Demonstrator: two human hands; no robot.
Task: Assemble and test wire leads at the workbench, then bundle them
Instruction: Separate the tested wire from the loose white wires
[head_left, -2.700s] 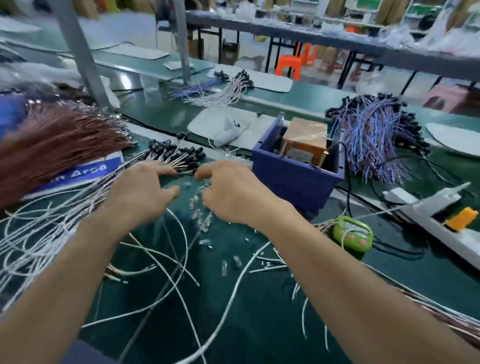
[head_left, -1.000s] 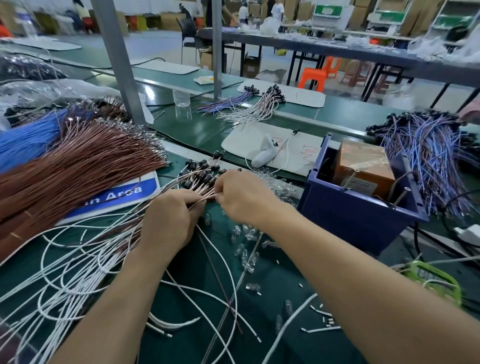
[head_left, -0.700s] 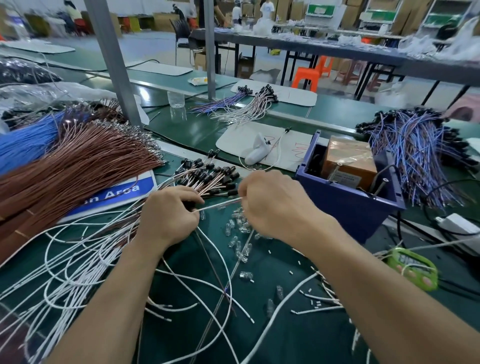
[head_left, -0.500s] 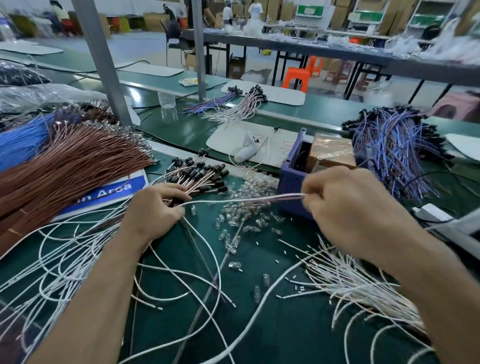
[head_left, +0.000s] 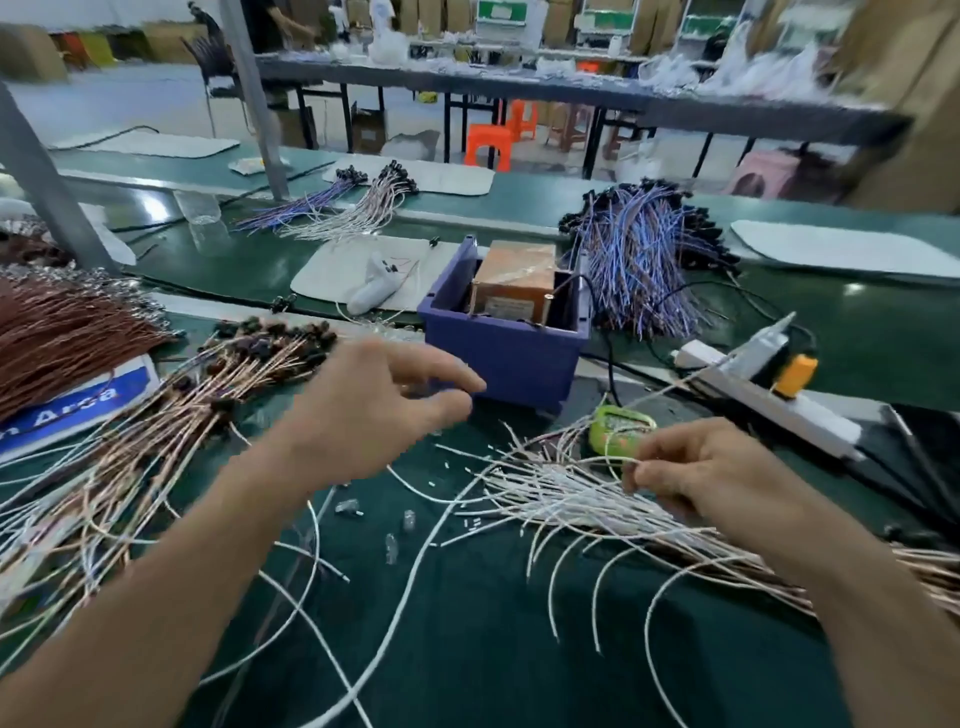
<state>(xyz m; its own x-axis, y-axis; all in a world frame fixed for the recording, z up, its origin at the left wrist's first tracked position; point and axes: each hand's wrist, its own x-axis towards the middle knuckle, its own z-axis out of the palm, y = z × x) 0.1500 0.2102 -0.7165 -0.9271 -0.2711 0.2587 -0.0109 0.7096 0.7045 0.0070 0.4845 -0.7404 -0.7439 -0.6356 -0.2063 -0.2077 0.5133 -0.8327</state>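
My right hand (head_left: 696, 475) pinches a thin white wire lead (head_left: 605, 460) over a fan of white leads (head_left: 561, 493) lying at the right, beside a small green tester (head_left: 618, 434). My left hand (head_left: 374, 410) hovers above the green mat with fingers spread and holds nothing. To its left lies a pile of white leads with black caps (head_left: 260, 353). Small clear connector housings (head_left: 392, 540) are scattered on the mat between my arms.
A blue bin (head_left: 498, 353) holding a brown box stands just beyond my left hand. Brown wire bundles (head_left: 62, 332) lie far left, purple-blue leads (head_left: 639, 260) at the back right. A white power strip (head_left: 769, 400) with an orange plug runs along the right.
My right hand has carried the white lead from the capped pile rightward and down to the fan of leads by the tester. My left hand has let go of the pile and lifted, fingers spread.
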